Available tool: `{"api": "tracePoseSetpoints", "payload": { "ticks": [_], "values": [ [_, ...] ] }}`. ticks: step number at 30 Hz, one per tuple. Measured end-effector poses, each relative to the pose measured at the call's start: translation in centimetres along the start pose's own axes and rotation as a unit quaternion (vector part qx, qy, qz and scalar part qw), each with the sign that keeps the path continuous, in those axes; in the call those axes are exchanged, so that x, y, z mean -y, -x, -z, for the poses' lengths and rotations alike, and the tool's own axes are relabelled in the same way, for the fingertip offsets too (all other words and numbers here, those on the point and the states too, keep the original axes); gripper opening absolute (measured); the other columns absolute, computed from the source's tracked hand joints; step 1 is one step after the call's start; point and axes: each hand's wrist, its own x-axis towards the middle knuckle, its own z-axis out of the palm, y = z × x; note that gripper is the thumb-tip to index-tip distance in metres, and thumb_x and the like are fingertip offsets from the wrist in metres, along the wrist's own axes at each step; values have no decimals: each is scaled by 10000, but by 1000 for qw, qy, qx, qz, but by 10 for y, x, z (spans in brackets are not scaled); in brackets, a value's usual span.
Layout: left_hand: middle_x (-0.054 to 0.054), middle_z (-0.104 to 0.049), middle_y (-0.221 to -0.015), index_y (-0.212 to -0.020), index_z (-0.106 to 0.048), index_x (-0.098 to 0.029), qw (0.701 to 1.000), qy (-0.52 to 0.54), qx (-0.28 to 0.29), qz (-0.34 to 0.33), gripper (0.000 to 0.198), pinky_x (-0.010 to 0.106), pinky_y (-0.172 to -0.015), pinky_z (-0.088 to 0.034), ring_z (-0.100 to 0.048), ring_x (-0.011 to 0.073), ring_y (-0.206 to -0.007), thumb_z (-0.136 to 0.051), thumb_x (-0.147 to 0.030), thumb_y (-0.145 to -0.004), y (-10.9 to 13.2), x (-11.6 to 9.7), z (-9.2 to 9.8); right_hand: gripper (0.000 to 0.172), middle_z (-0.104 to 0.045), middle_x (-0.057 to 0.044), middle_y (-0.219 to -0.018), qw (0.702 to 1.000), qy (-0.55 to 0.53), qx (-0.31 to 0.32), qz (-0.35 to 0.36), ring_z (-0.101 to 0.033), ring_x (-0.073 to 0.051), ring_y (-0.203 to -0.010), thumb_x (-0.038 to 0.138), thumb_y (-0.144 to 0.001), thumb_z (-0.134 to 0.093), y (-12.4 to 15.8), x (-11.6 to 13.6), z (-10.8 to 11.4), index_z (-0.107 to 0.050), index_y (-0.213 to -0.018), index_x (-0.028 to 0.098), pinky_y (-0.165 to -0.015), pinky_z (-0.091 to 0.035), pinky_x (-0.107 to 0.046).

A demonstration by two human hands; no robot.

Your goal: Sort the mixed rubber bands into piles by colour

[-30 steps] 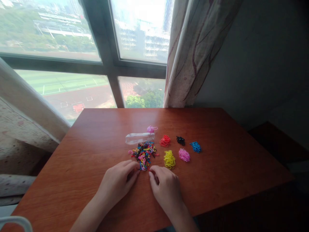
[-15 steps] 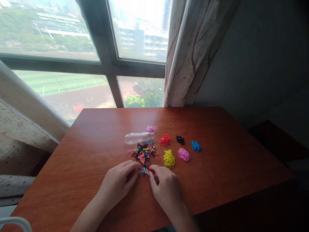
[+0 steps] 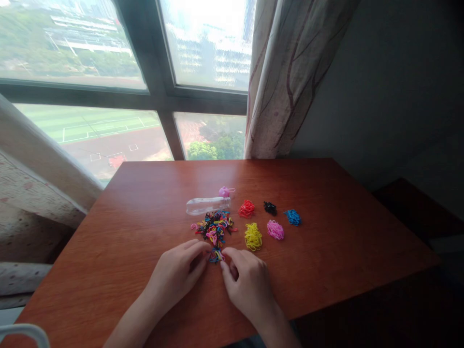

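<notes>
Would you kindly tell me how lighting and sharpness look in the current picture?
In the head view, the window is washed out and a pale sheen lies on the far part of the wooden table; in the same head view, the wall is dim, and the multicolored pile looks soft.

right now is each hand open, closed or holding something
Left hand: fingers curled beside the small multicoloured band cluster; cannot tell whether it holds any.
Right hand: fingers curled at the same cluster; grip unclear.

Patterned curtain (image 3: 282, 96) beside a dark-framed window (image 3: 155, 94)
</notes>
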Motion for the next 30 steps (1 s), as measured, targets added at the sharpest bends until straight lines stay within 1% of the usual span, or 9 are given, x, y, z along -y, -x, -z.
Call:
{"api": "tracePoseSetpoints", "payload": {
  "ticks": [6,10,13,15,18,24,30],
  "values": [
    [-1,-694,-930,-980,-651,-254,1000,-8,2,-2,171,237,-740,-471,-654,155,-830,-484,-242,-939,0,0,0,146,-650,15,-760,1000,10,-10,-2,-589,-166,-711,121,-889,-550,-3,-3,-5,-631,-927,236,-657,-329,-263],
    [-2,-699,-936,-979,-652,-251,1000,-13,-2,-3,165,237,-733,-474,-661,156,-833,-494,-238,-931,1,-1,1,136,-643,10,-733,1000,10,-27,-2,-587,-163,-684,141,-912,-532,-2,-4,-6,-624,-863,229,-648,-339,-259],
    [-1,-699,-931,-979,-652,-248,1000,-13,-2,-7,169,239,-734,-477,-661,157,-833,-490,-241,-934,0,-2,1,140,-648,5,-736,999,0,-35,6,-594,-160,-681,148,-921,-519,-1,-4,-5,-633,-893,225,-656,-358,-254],
    [-1,-699,-937,-988,-653,-252,1000,-13,0,-10,178,241,-744,-479,-660,158,-841,-483,-237,-937,0,-1,1,147,-662,-2,-763,999,-9,-25,28,-608,-160,-708,146,-921,-516,0,-3,-4,-640,-931,224,-675,-374,-250],
    [2,-699,-933,-983,-655,-254,1000,-16,0,-12,184,242,-751,-481,-657,161,-844,-479,-231,-935,0,-1,0,159,-682,-10,-798,998,3,6,61,-623,-165,-743,144,-916,-523,0,-2,-4,-650,-962,227,-687,-389,-248],
    [13,-700,-926,-992,-660,-251,999,-32,-2,-19,202,239,-745,-483,-658,165,-842,-474,-212,-925,1,-1,1,221,-703,-10,-865,998,41,20,50,-635,-172,-770,129,-910,-533,-1,1,-6,-650,-1061,239,-690,-407,-255],
    [14,-695,-929,-1003,-652,-249,999,-36,1,-24,202,241,-739,-479,-657,166,-844,-468,-208,-930,1,0,1,168,-697,-9,-834,998,27,22,43,-636,-176,-768,126,-904,-539,-3,0,-6,-659,-956,232,-697,-413,-255]
  ]
}}
